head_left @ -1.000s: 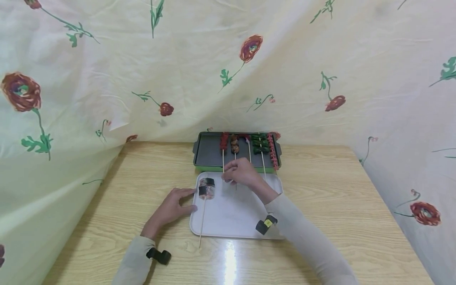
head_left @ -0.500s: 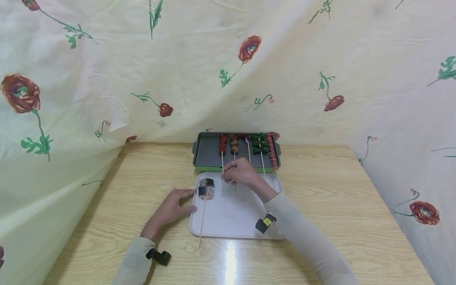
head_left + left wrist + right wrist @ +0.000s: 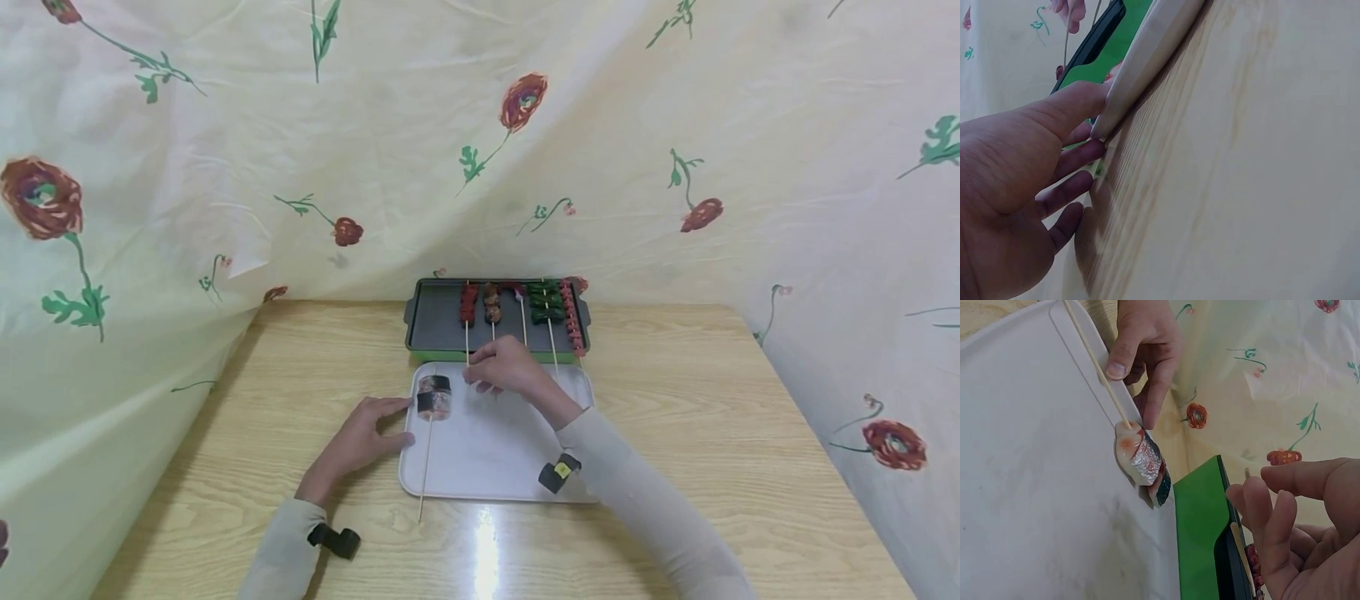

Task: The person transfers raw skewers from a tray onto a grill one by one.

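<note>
My right hand pinches the thin stick of a red meat skewer, whose meat lies in the dark grill pan in the head view. In the right wrist view the stick's end shows at the fingertips. My left hand rests at the left edge of the white tray, thumb and fingers touching its rim, fingers loosely extended. Beside it on the tray lies a fish skewer with dark and silvery skin, its stick reaching past the front rim.
Right of the red meat in the pan lie a brown mushroom-like skewer, a curled purplish skewer, a green vegetable skewer and a thin pink skewer. The pan, green outside, stands directly behind the tray. A flowered cloth hangs behind the wooden table.
The red meat skewer has come slightly down and toward me in the pan, with my right hand shifting a little. My left hand has stayed at the tray's edge.
</note>
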Action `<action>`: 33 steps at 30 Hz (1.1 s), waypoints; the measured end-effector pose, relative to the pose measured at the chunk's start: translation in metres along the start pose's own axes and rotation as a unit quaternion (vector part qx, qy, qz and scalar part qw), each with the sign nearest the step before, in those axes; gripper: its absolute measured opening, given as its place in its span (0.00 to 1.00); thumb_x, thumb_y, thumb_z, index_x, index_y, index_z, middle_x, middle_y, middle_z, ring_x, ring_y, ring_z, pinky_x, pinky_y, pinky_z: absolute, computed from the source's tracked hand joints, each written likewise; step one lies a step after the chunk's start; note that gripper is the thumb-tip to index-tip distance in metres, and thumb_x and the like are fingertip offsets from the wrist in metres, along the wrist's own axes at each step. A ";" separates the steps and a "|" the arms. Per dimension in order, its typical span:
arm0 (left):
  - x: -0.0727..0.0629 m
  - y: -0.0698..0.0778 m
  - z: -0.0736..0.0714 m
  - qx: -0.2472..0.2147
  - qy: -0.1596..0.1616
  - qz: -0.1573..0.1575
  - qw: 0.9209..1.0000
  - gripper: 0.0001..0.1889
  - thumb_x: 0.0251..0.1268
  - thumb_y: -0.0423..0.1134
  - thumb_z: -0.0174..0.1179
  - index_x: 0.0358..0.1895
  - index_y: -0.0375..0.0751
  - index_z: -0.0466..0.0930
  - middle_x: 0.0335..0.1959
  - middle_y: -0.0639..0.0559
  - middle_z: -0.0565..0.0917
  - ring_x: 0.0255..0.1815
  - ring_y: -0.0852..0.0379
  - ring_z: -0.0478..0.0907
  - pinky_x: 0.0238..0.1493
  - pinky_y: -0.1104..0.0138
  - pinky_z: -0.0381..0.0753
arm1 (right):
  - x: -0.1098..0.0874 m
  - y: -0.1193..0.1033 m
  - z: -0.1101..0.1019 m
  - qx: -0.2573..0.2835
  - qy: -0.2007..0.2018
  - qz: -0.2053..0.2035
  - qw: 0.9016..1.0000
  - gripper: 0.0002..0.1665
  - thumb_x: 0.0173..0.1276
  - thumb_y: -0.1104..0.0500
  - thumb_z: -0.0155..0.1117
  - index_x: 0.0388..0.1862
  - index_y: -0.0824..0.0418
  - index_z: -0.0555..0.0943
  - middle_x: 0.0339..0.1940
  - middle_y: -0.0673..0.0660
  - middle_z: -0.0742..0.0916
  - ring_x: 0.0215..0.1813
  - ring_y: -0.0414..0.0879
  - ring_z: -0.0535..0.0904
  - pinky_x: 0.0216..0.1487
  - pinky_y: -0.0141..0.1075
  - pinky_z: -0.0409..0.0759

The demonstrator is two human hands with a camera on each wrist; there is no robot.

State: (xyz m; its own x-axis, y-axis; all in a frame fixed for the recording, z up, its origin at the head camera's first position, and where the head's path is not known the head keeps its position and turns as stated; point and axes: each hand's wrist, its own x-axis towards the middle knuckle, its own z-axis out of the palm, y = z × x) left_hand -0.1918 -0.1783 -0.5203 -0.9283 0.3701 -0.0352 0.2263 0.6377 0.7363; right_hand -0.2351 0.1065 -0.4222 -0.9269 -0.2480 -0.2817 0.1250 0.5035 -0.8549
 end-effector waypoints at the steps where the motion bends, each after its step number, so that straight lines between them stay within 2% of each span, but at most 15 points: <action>1: 0.000 0.000 0.000 0.001 0.000 0.000 1.000 0.32 0.63 0.49 0.72 0.70 0.46 0.77 0.69 0.48 0.78 0.70 0.44 0.70 0.73 0.45 0.68 | 0.000 0.001 0.000 -0.002 0.001 0.001 1.000 0.21 0.68 0.57 0.71 0.56 0.67 0.85 0.38 0.54 0.92 0.35 0.49 0.88 0.34 0.38 0.87; 8: 0.000 0.000 0.000 0.005 0.001 0.000 1.000 0.32 0.63 0.48 0.72 0.70 0.46 0.77 0.69 0.49 0.78 0.69 0.45 0.71 0.73 0.47 0.70 | -0.007 0.004 0.001 -0.018 0.011 -0.002 1.000 0.21 0.69 0.56 0.71 0.57 0.65 0.85 0.43 0.56 0.91 0.33 0.48 0.89 0.34 0.40 0.89; 14: 0.000 -0.001 0.000 0.005 0.001 0.002 1.000 0.32 0.63 0.48 0.72 0.70 0.46 0.76 0.69 0.48 0.78 0.69 0.44 0.71 0.73 0.45 0.69 | -0.022 0.012 0.002 0.018 0.029 -0.054 0.998 0.21 0.70 0.59 0.70 0.60 0.65 0.83 0.45 0.58 0.91 0.37 0.49 0.89 0.39 0.45 0.90; 21: 0.000 -0.002 -0.001 0.002 0.008 0.021 1.000 0.32 0.62 0.48 0.73 0.69 0.44 0.77 0.68 0.46 0.79 0.69 0.42 0.71 0.73 0.45 0.68 | -0.046 0.018 0.018 0.040 0.058 -0.111 0.991 0.17 0.68 0.58 0.72 0.55 0.59 0.87 0.44 0.55 0.91 0.39 0.48 0.89 0.35 0.39 0.89; 24: 0.000 -0.002 -0.002 0.005 0.008 0.026 1.000 0.32 0.62 0.47 0.73 0.69 0.43 0.77 0.68 0.45 0.79 0.69 0.42 0.72 0.73 0.45 0.68 | -0.055 0.020 0.028 0.042 0.049 -0.118 0.991 0.16 0.68 0.58 0.72 0.53 0.59 0.87 0.42 0.55 0.92 0.38 0.53 0.89 0.35 0.44 0.90; 28: 0.000 -0.003 -0.001 0.006 0.009 0.023 1.000 0.32 0.62 0.47 0.73 0.69 0.43 0.78 0.68 0.45 0.79 0.69 0.42 0.72 0.73 0.45 0.68 | -0.067 0.025 0.042 0.045 0.014 -0.114 0.992 0.18 0.68 0.57 0.71 0.54 0.64 0.85 0.40 0.56 0.92 0.36 0.59 0.88 0.35 0.51 0.89; 33: 0.001 -0.004 0.000 0.006 0.006 0.016 1.000 0.32 0.62 0.48 0.73 0.69 0.45 0.77 0.69 0.46 0.79 0.70 0.42 0.70 0.74 0.44 0.66 | -0.077 0.033 0.057 0.052 -0.024 -0.100 0.993 0.21 0.68 0.55 0.72 0.54 0.67 0.84 0.38 0.56 0.91 0.31 0.58 0.88 0.32 0.50 0.89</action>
State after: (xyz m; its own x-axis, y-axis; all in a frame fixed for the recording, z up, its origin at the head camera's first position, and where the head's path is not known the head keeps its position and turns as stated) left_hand -0.1932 -0.1809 -0.5232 -0.9241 0.3822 -0.0026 0.2597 0.6329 0.7294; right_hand -0.1396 0.0949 -0.4541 -0.9193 -0.3747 -0.1204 -0.0211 0.3524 -0.9356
